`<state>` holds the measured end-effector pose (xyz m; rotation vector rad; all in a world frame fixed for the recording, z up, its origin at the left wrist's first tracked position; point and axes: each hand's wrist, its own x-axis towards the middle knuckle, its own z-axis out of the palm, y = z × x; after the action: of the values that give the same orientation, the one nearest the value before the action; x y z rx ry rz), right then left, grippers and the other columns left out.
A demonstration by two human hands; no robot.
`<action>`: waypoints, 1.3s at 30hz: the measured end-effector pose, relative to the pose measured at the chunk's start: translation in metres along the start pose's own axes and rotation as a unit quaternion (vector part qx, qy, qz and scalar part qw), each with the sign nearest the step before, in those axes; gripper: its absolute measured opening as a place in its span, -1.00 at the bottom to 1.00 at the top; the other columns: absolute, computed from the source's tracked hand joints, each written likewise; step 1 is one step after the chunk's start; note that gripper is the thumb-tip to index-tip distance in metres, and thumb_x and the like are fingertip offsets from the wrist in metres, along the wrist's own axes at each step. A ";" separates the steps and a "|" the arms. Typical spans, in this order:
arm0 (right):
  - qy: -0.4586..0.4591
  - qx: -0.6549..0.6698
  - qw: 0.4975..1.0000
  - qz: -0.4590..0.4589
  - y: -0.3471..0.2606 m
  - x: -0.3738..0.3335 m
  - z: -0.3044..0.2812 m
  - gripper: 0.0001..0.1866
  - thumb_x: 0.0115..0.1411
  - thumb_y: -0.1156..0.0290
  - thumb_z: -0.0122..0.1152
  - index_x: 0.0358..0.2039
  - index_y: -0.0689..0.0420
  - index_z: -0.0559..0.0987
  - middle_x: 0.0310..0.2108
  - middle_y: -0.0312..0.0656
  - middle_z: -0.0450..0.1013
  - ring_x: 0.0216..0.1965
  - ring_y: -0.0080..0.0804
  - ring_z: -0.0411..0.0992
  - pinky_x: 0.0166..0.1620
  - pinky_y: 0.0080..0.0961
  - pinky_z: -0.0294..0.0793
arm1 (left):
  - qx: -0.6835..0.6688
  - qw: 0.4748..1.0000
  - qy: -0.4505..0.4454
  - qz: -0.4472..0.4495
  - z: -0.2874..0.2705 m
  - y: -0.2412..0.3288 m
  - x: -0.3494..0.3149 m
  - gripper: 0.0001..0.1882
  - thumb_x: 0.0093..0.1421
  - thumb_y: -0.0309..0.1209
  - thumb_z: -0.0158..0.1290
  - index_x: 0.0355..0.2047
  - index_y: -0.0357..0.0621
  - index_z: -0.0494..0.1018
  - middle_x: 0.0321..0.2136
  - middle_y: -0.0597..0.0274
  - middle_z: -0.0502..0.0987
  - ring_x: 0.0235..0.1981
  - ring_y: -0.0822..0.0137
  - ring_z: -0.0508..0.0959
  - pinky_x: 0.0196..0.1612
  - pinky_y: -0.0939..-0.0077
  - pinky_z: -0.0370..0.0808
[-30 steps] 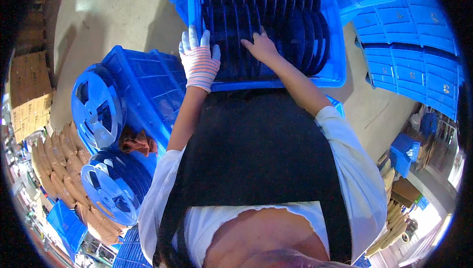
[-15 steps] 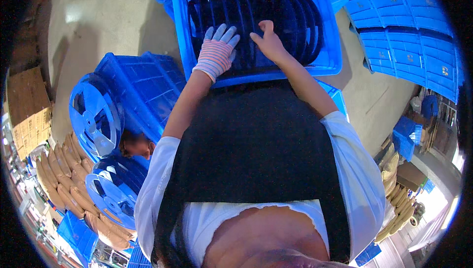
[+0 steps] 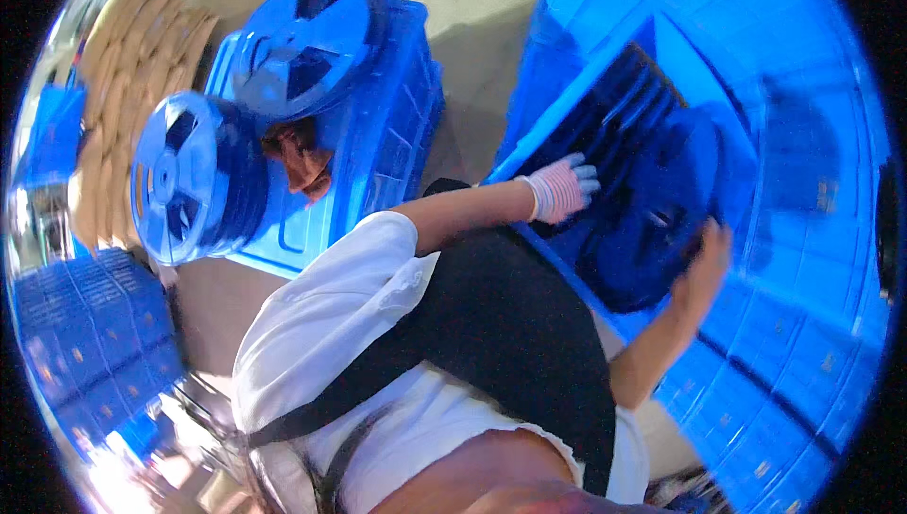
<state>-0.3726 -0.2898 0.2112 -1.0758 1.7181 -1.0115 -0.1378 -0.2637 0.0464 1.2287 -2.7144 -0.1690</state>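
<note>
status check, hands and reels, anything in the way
Gloved left hand over reels. Right hand blurred beside them, grip unclear. Reels in blue bin. Nothing visibly blocking.

Pale marks on blue crates, small, blurred; none legible

A smooth grey-beige floor is seen at the upper middle, where it is darkened by a broad shadow. Along the left, plump tan sacks are piled in close rows, and a blurred blue object is set just beside them. The lower left is filled by stacked blue crates, while the right side is taken up by a larger blue crate bank, its seams bent by the lens. Near the lower-left rim, details are washed out by white glare.
</note>
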 end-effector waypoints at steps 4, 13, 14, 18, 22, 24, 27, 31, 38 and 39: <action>0.041 0.055 0.965 -0.254 -0.098 -0.062 0.001 -0.55 0.25 0.23 0.11 0.05 0.23 0.40 -0.21 -0.14 0.47 -0.29 -0.38 0.43 -0.27 -0.46 0.49 | 0.001 1.000 0.012 -0.016 -0.009 0.007 0.001 -0.56 0.02 -0.17 0.08 -0.06 0.06 0.49 0.17 0.18 0.34 0.28 0.06 0.21 0.32 -0.09 0.06; -0.213 0.040 0.558 -0.801 -0.149 -0.075 0.276 -0.31 0.20 -0.15 0.11 0.06 0.23 0.49 -0.50 -0.25 0.44 -0.58 -0.29 0.42 -0.40 -0.46 0.53 | -0.082 0.897 0.363 -0.237 -0.083 -0.015 -0.140 -0.52 0.07 -0.35 0.07 0.05 -0.05 0.39 0.13 0.02 0.36 0.20 -0.06 0.30 0.26 -0.07 0.18; -0.226 0.018 0.501 -0.835 -0.149 -0.081 0.310 -0.33 0.18 -0.17 0.11 0.06 0.16 0.52 -0.54 -0.31 0.41 -0.62 -0.31 0.39 -0.43 -0.50 0.52 | -0.068 0.884 0.370 -0.278 -0.085 -0.015 -0.161 -0.50 0.05 -0.36 0.09 0.05 -0.06 0.38 0.11 -0.01 0.36 0.20 -0.10 0.30 0.25 -0.09 0.17; -0.218 -0.046 0.390 -0.893 -0.126 -0.108 0.416 -0.44 0.15 -0.11 0.18 0.11 -0.14 0.53 -0.65 -0.32 0.22 -0.69 -0.45 0.32 -0.58 -0.50 0.36 | -0.014 0.754 0.482 -0.446 -0.087 -0.012 -0.230 -0.54 -0.04 -0.51 0.12 -0.05 -0.14 0.44 -0.02 -0.06 0.44 0.07 -0.16 0.40 0.14 0.01 0.34; -0.232 -0.018 0.357 -0.905 -0.089 -0.134 0.493 -0.45 0.16 -0.09 0.17 0.11 -0.13 0.52 -0.65 -0.36 0.18 -0.68 -0.51 0.30 -0.58 -0.57 0.38 | -0.011 0.635 0.514 -0.576 -0.065 -0.003 -0.279 -0.56 0.01 -0.57 0.11 -0.04 -0.11 0.49 0.03 -0.07 0.44 0.08 -0.15 0.40 0.15 0.10 0.35; -0.263 -0.030 0.347 -0.900 -0.068 -0.137 0.513 -0.45 0.18 -0.09 0.15 0.12 -0.11 0.51 -0.65 -0.34 0.18 -0.68 -0.51 0.30 -0.57 -0.58 0.39 | -0.031 0.612 0.505 -0.608 -0.062 0.000 -0.292 -0.57 0.03 -0.59 0.08 -0.03 -0.11 0.50 0.05 -0.08 0.44 0.10 -0.13 0.40 0.18 0.14 0.32; -0.294 -0.045 0.334 -0.895 -0.038 -0.135 0.528 -0.44 0.20 -0.09 0.12 0.13 -0.08 0.49 -0.63 -0.32 0.20 -0.67 -0.48 0.32 -0.56 -0.58 0.39 | -0.010 0.606 0.507 -0.613 -0.055 0.000 -0.303 -0.56 0.04 -0.59 0.08 -0.02 -0.10 0.50 0.07 -0.08 0.43 0.13 -0.12 0.38 0.20 0.15 0.30; -0.351 -0.088 0.339 -0.869 -0.010 -0.129 0.529 -0.41 0.16 -0.10 0.14 0.14 -0.10 0.47 -0.49 -0.30 0.27 -0.49 -0.41 0.36 -0.45 -0.51 0.44 | -0.021 0.605 0.506 -0.615 -0.053 0.000 -0.302 -0.59 0.07 -0.58 0.07 -0.02 -0.10 0.49 0.08 -0.07 0.42 0.15 -0.11 0.37 0.21 0.17 0.29; -0.373 -0.124 0.390 -0.833 -0.017 -0.140 0.510 -0.31 0.10 -0.20 0.13 0.17 -0.11 0.43 -0.32 -0.24 0.34 -0.24 -0.29 0.35 -0.03 -0.20 0.28 | -0.050 0.615 0.510 -0.599 -0.053 -0.020 -0.298 -0.59 0.09 -0.59 0.05 -0.01 -0.10 0.48 0.12 -0.09 0.37 0.16 -0.13 0.34 0.22 0.14 0.27; -0.382 -0.150 0.404 -0.818 -0.020 -0.136 0.502 -0.30 0.09 -0.21 0.13 0.18 -0.13 0.43 -0.20 -0.22 0.38 -0.15 -0.27 0.36 0.09 -0.11 0.21 | -0.059 0.621 0.509 -0.593 -0.055 -0.025 -0.295 -0.59 0.08 -0.59 0.04 -0.01 -0.10 0.48 0.12 -0.09 0.37 0.16 -0.12 0.34 0.22 0.14 0.27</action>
<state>0.1360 -0.2645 0.1040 -2.9246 -0.5384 -0.7444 0.0830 -0.0595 0.0678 1.9751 -0.6675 0.1789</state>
